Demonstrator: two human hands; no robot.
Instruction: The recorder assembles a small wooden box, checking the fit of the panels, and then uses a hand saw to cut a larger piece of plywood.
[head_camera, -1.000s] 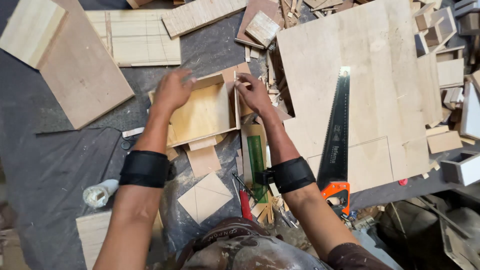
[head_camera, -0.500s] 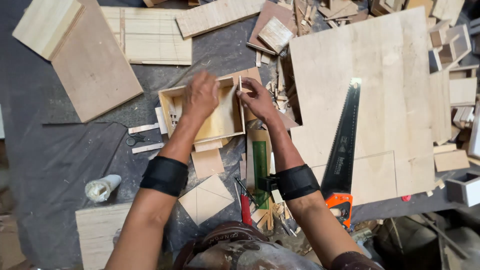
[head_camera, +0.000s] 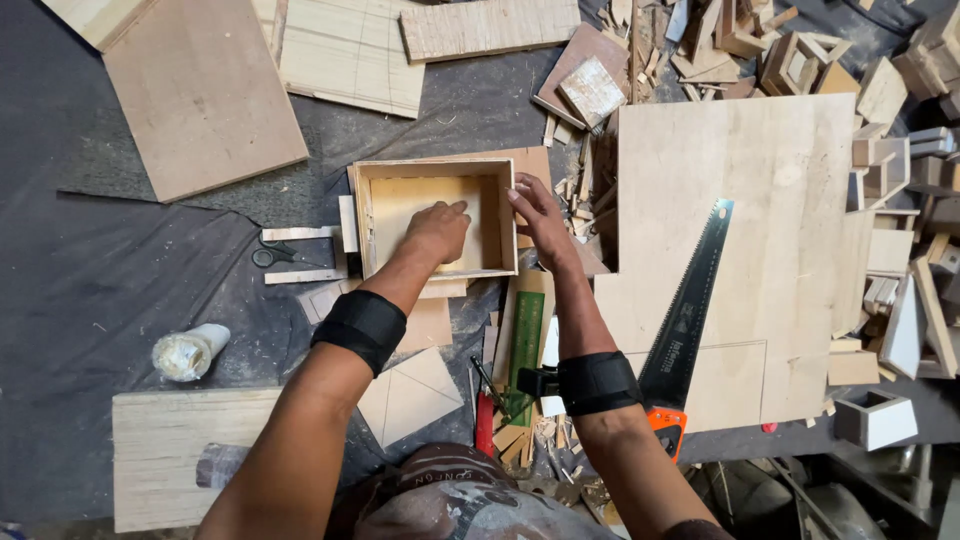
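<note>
An open square wooden box (head_camera: 374, 210) of thin plywood lies on the dark sheet at the middle. My left hand (head_camera: 437, 232) reaches down inside it, fingers pressed flat on the box floor. My right hand (head_camera: 538, 217) grips the box's right wall from outside, thumb over the rim. Both wrists wear black bands. A black handsaw (head_camera: 691, 295) with an orange handle lies on a big plywood sheet (head_camera: 740, 190) just right of my right arm.
Scissors (head_camera: 276, 254) and thin wood strips lie left of the box. A roll of white tape (head_camera: 187, 351) sits at lower left, plywood boards (head_camera: 200, 90) at upper left. Wood offcuts and small boxes (head_camera: 880, 180) crowd the right. A green ruler (head_camera: 526, 340) lies under my right arm.
The left hand moved from the box's top edge down into the box and now presses its floor. The right hand slid onto the right wall. The view shifted closer.
</note>
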